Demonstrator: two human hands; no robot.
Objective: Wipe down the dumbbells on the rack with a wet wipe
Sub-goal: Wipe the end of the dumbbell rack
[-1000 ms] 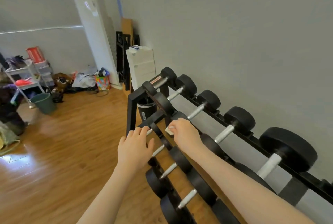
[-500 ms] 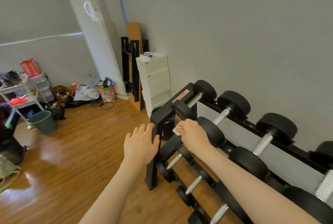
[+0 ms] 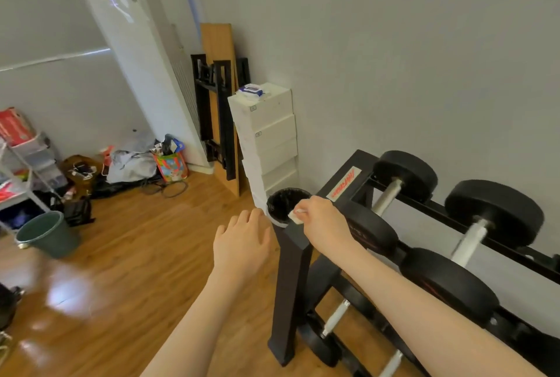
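The right hand (image 3: 322,223) pinches the wet wipe (image 3: 295,215) above the rack's (image 3: 292,270) near-left post, seemingly over the black-lined bin (image 3: 286,204). The left hand (image 3: 242,248) hovers relaxed. Release squarely over the opening.

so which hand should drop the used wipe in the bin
Right hand: it already pinches the small white wet wipe at the rim of the black round bin. The left hand is empty.
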